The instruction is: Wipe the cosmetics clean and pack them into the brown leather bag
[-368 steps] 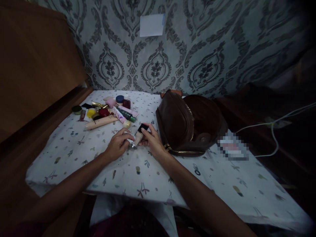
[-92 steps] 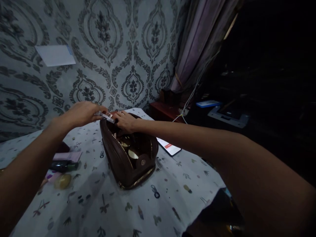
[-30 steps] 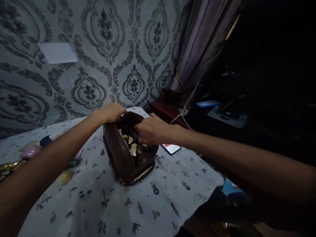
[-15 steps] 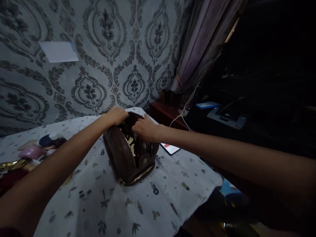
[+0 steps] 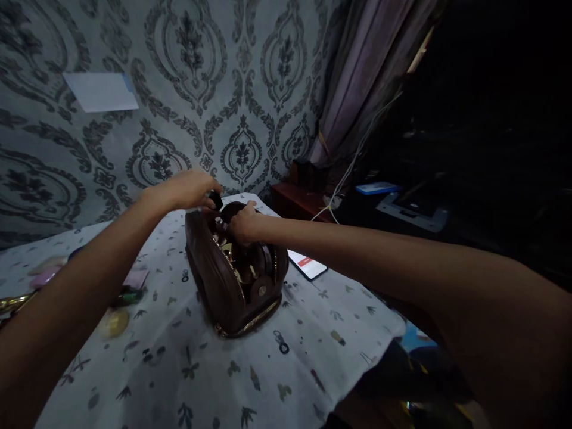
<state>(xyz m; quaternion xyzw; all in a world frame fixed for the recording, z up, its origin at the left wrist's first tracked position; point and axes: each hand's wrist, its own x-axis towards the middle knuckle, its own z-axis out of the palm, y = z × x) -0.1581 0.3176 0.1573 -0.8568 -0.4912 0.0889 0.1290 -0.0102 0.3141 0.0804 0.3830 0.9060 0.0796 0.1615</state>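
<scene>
A dark brown bag [image 5: 214, 280] stands unzipped on the patterned cloth, with shiny gold and dark items [image 5: 248, 271] inside it. Just above its back left rim is my left hand [image 5: 192, 189], fingers closed on a small black object [image 5: 216, 199] whose kind I cannot make out. My right hand [image 5: 245, 224] reaches into the bag's opening from the right. Its fingers are curled and partly hidden by the rim and contents, so what they hold, if anything, does not show.
The white printed cloth [image 5: 156, 369] covers the table. At left lie several small items, among them a yellow round piece [image 5: 117, 322] and a green bottle [image 5: 131, 296]. A phone [image 5: 308, 265] with a lit screen lies right of the bag. White cables [image 5: 353, 164] hang behind.
My left hand has risen from inside the bag toward the upper left, now with a black object in its fingers. My right hand has shifted slightly left and up over the opening.
</scene>
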